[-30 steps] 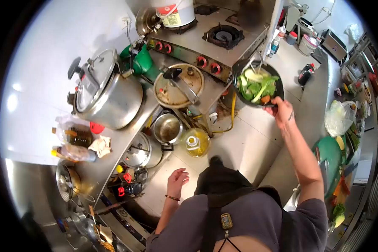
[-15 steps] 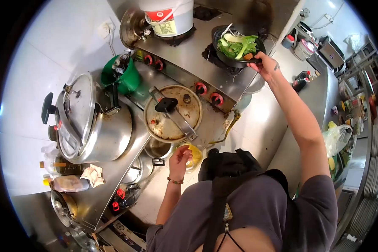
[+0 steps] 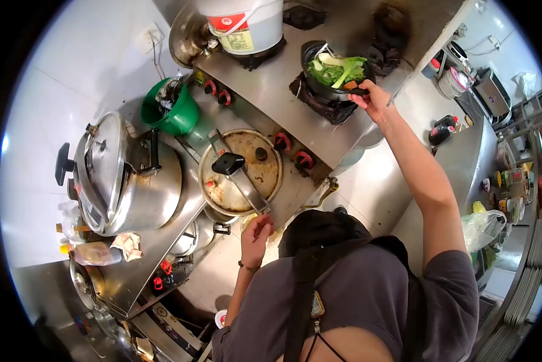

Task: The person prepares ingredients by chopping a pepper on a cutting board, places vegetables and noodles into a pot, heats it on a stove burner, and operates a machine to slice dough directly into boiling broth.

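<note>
My right hand (image 3: 372,101) is closed on the handle of a black pan (image 3: 325,89), which stands over the right front burner (image 3: 328,111). Leafy greens (image 3: 343,71), pale stalks and an orange piece lie in the pan. Below the rusty-lidded pressure cooker (image 3: 265,158), my left hand (image 3: 258,234) hangs with its fingers curled close together; whether anything small is between them cannot be made out.
A large pressure cooker (image 3: 153,193) stands on the left counter, near a green bucket (image 3: 183,114). A white bucket (image 3: 253,30) sits on another burner. Dark bottles (image 3: 443,131) and a plastic bag (image 3: 481,229) are on the right counter.
My right hand has carried the pan from over the floor gap up and left onto the stove. The view has shifted closer to the stove. My left hand stays low, near the cooker.
</note>
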### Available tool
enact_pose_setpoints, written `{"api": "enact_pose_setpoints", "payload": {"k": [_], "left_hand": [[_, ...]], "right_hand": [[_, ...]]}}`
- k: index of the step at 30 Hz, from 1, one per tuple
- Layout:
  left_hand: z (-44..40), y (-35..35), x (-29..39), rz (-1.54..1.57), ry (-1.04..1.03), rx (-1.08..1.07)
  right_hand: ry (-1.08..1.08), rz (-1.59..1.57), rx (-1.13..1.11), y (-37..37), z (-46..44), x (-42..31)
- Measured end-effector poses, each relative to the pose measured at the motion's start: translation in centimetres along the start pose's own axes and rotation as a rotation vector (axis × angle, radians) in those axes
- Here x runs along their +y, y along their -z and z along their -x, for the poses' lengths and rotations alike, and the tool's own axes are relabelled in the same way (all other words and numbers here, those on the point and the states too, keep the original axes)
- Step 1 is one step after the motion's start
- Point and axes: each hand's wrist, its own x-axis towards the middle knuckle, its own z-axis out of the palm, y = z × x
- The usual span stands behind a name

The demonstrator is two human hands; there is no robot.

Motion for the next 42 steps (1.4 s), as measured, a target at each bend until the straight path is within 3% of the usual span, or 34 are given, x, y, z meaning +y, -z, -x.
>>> {"api": "enact_pose_setpoints", "payload": {"k": [9,11,12,14,15,18,21,22,23,25,26,29,36,38,42], "left_hand": [[-11.5,-6.2,5.3,-0.343,-0.393,-0.005],[-13.9,-7.0,5.6,-0.504,-0.531,0.21],[-14.9,-6.9,5.5,-0.516,-0.527,0.209],[-16.9,-7.0,5.5,-0.957,-0.707,0.238],[-17.2,-7.2,5.8,-0.96,-0.714,0.23],[-18.8,-7.6,5.8,-0.936,-0.557,0.115],[-19.5,-7.5,5.5,-0.875,-0.49,0.12],[-18.7,-8.6,7.1,-0.68,-0.285,0.087],[-18.8,-8.8,7.1,-0.684,-0.284,0.079],[-19.4,-8.7,7.2,-0.416,-0.001,0.128],[-19.7,-8.5,6.7,-0.338,0.027,0.139],[-20.2,-8.5,6.5,-0.109,0.136,0.15],[-20.4,-8.2,6.4,-0.071,0.16,0.137],[-20.3,-8.2,6.4,-0.056,0.141,0.148],[-20.7,-8.1,6.1,-0.08,0.148,0.143]], "right_hand": [[-0.006,0.02,-0.026,1.0,0.0,-1.1],[-0.017,0.014,-0.034,1.7,1.1,-0.9],[-0.03,0.025,-0.085,2.4,2.2,-1.3],[-0.024,0.091,-0.15,4.7,4.4,-2.0],[-0.019,0.103,-0.148,6.5,5.5,-2.2],[0.013,0.064,-0.057,13.7,10.0,-1.5],[0.033,-0.14,0.318,21.9,15.4,2.9],[0.031,-0.223,0.457,24.8,17.1,5.4],[0.026,-0.295,0.555,27.6,19.0,8.4],[-0.039,-0.388,0.677,31.7,22.1,13.7],[-0.103,-0.408,0.705,32.6,23.1,15.2],[-0.193,-0.391,0.711,31.5,23.6,16.7],[-0.127,-0.224,0.489,23.6,17.6,11.3],[-0.099,-0.123,0.332,21.7,17.6,10.0],[-0.125,-0.122,0.347,21.7,18.8,11.2]]}}
